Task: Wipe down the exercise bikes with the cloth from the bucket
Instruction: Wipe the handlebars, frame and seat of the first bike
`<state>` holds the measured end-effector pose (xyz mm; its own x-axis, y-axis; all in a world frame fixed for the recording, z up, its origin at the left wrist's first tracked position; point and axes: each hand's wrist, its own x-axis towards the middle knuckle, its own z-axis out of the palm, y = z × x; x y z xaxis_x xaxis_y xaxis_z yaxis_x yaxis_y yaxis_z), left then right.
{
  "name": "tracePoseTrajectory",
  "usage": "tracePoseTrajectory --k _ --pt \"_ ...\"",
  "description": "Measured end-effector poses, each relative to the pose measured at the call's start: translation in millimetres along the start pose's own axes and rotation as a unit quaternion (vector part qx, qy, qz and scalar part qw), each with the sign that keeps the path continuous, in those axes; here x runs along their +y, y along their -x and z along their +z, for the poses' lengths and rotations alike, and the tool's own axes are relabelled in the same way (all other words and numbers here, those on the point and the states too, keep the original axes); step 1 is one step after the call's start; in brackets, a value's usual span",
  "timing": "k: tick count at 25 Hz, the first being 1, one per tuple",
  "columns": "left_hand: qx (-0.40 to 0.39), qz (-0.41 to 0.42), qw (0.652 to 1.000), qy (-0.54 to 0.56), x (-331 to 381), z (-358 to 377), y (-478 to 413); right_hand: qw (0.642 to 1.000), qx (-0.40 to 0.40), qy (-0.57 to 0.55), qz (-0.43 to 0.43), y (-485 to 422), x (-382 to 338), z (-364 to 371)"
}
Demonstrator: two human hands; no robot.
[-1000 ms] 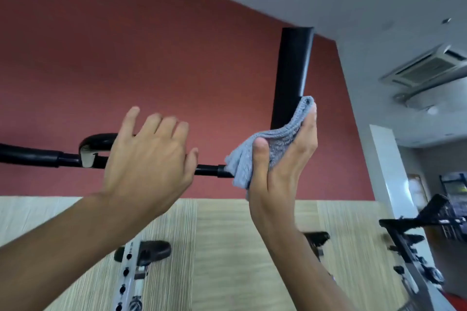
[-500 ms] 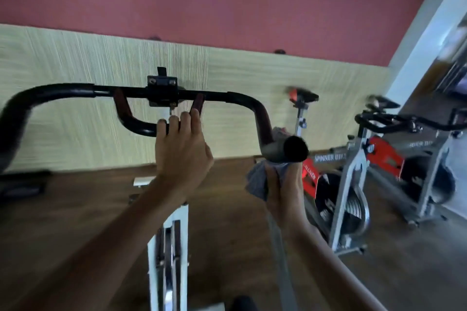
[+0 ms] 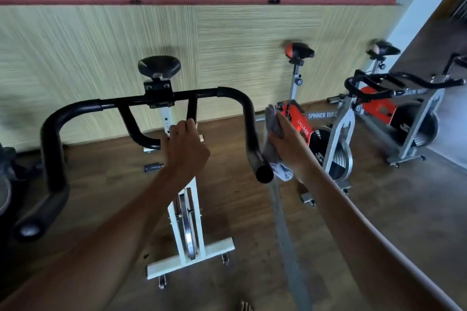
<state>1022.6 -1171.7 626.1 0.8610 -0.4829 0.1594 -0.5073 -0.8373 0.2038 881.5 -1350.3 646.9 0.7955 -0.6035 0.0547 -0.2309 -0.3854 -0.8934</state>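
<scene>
The grey cloth (image 3: 273, 141) lies between the right hand (image 3: 290, 146) and the outer side of the right-hand horn of the handlebar (image 3: 232, 92), near the horn's open end. Its lower part touches the black grip, while higher up a thin gap shows between cloth and bar. A paler corner of the cloth hangs out below the heel of the hand, just beside the bar's end. The right hand is seen from the back, its fingers laid long and nearly straight along the cloth, pressing it toward the bar. The thumb is hidden, so whether it pinches the cloth cannot be told. The left hand (image 3: 185, 151) grips the inner loop of the same handlebar, fingers curled over the black tube where the loop's right leg comes down.

The handlebar belongs to a white bike (image 3: 189, 225), whose frame, silver flywheel and cross foot stand on the brown wooden floor (image 3: 252, 209) below the forearms. Its black saddle (image 3: 159, 67) shows beyond the centre clamp. To the right, behind the right hand, stands a grey and red bike (image 3: 336, 134) lettered SPINNER BIKE. Further right is a second red bike (image 3: 404, 113) of the same kind, well apart from the hands. A beige panelled wall (image 3: 101, 45) runs behind all three, with red wall above it. At the left edge part of a dark machine (image 3: 7, 166) shows, too cut off to identify.
</scene>
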Motion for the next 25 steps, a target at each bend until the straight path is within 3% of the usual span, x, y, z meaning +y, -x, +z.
tracePoseTrajectory --k 4,7,12,21,25 --pt "-0.017 0.022 0.998 0.050 -4 1 -19 0.986 -0.102 0.131 -0.017 -43 -16 34" --pt "0.000 0.048 0.999 0.002 -12 18 -14 0.975 -0.147 0.167 0.003 -53 -11 42" --pt "0.046 0.029 0.998 -0.013 -10 28 -6 0.979 -0.122 0.163 0.005 -49 -6 39" --pt "0.045 0.017 0.999 0.022 3 13 -12 0.993 -0.076 0.090 -0.016 -45 -8 27" --pt "0.043 0.088 0.991 0.096 40 -8 -39 0.999 -0.028 0.030 0.025 -49 -4 -6"
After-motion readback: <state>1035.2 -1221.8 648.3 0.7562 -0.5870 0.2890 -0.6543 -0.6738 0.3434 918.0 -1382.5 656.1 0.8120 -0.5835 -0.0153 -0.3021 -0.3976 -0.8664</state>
